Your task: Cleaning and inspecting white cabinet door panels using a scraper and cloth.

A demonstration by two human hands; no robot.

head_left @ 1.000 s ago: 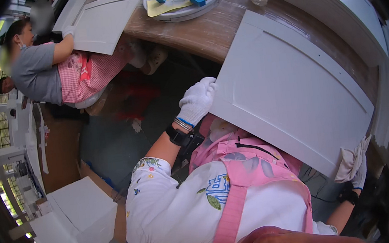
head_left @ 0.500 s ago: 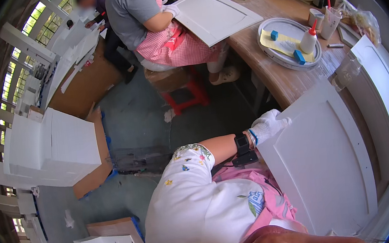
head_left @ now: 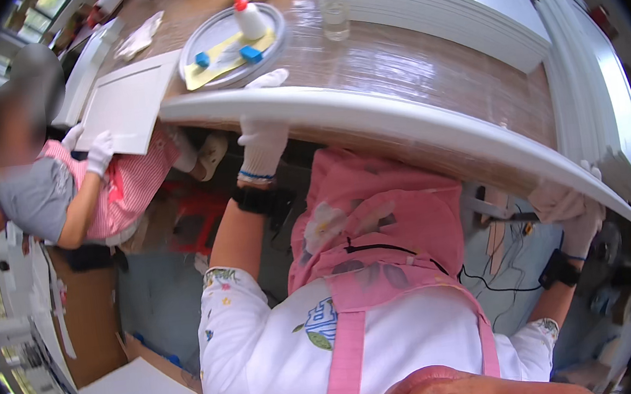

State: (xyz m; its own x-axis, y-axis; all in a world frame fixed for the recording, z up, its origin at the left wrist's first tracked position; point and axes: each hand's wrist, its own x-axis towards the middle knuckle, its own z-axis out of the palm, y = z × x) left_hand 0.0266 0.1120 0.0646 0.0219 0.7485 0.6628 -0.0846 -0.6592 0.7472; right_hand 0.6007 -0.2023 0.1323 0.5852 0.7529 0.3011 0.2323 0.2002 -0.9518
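A white panel [head_left: 414,113] is held nearly edge-on across the front of the workbench, so its long edge shows as a curved band. My left hand [head_left: 262,139], in a white knit glove, grips it near its left end, with fingertips over the far side. At the right end my right hand [head_left: 586,221], gloved too, is closed on the panel and partly blurred. A pale pinkish, cloth-like patch [head_left: 554,199] shows beside those fingers; whether it is a rag cannot be told. The panel's broad face is hardly visible.
Beyond the panel, a round lid [head_left: 280,43] on the workbench [head_left: 424,55] carries a red-tipped glue bottle [head_left: 251,21] and blue blocks [head_left: 250,54]. Nearby stands a clear bottle [head_left: 334,6]. White panels are stacked [head_left: 450,10] at the back right. A co-worker [head_left: 43,199] holds another panel [head_left: 125,102] at left.
My view has swung right, toward the bench. The panel has turned from showing its recessed face to nearly edge-on. My right hand has come into view at its far right end.
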